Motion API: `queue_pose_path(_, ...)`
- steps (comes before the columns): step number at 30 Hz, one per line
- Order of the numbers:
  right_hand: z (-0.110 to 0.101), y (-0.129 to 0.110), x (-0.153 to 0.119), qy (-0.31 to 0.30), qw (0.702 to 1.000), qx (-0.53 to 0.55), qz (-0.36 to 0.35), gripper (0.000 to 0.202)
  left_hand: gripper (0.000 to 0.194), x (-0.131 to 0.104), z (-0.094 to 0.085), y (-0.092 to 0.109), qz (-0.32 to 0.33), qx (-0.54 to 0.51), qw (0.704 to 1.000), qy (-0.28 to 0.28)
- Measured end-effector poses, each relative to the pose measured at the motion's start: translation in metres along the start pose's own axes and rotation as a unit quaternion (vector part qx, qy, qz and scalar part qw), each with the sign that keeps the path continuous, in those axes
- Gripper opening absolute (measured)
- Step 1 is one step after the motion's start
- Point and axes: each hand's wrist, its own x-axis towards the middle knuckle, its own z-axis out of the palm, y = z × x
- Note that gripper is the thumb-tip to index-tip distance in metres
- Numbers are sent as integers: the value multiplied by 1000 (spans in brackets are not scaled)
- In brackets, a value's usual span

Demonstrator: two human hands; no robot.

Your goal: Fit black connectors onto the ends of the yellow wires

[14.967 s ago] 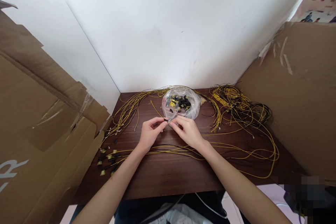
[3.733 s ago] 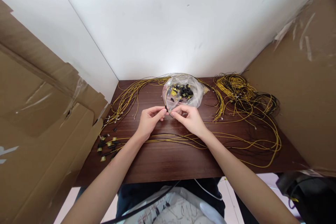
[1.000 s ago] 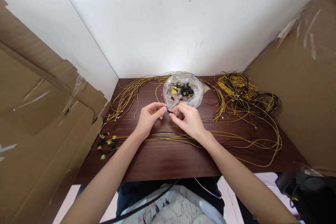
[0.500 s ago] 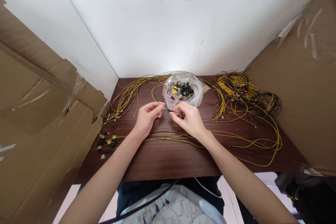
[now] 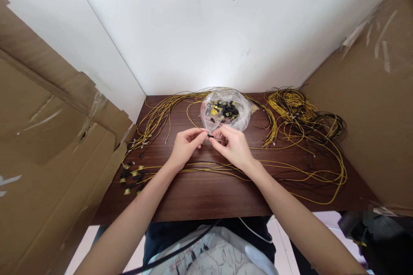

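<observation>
In front of the plastic bag, my left hand pinches the end of a thin wire, whose yellow loop runs up behind my fingers. My right hand is closed on a small black connector, with a bit of yellow wire showing near its fingers. The fingertips of both hands almost meet at this connector, and its finer details are too small to make out. Just behind, the clear bag lies open with many black and yellow connectors inside.
Yellow and black wires arc along the table's back left. A tangled wire bundle lies at the right. Finished-looking connectors sit at the left end of wires crossing the table. Cardboard stands at both sides, a white wall behind.
My left hand has moved a little to the right, bringing its wire end up against the black connector. My right hand has hardly moved.
</observation>
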Motion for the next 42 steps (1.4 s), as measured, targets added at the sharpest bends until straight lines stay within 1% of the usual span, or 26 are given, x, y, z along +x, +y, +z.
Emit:
queue_pose_path(4,0,0,0,-6,1000,5,-9,8,24,-1,0,-1,32,50,998,-18)
queue_pose_path(7,0,-1,0,-4,1000,7,-12,9,26,0,-2,-3,45,53,997,-19)
queue_pose_path(10,0,-2,1,-4,1000,14,-13,8,25,0,-2,-4,27,17,999,-22)
queue_pose_path(13,-1,-2,1,-3,1000,16,-10,9,26,0,-2,-5,4,-37,999,-9)
queue_pose_path(16,-1,-2,2,0,1000,18,-11,8,26,0,-1,-6,-5,-80,997,4)
queue_pose_path(23,-1,0,1,1,1000,16,-13,7,25,3,-3,-6,-16,-121,992,18)
queue_pose_path(26,-1,0,1,0,1000,10,-14,7,25,2,-2,-6,-9,-101,995,20)
queue_pose_path(31,1,1,0,0,1000,3,-23,8,25,0,0,-5,24,22,999,-1)
queue_pose_path(33,1,1,0,-1,1000,1,-22,9,25,-1,0,-5,37,53,998,-5)
queue_pose_path(36,2,1,0,-1,1000,2,-18,9,25,-1,0,-6,44,51,998,-3)
queue_pose_path(42,0,-1,1,1,1000,8,-12,7,25,0,-1,-6,20,-15,1000,6)
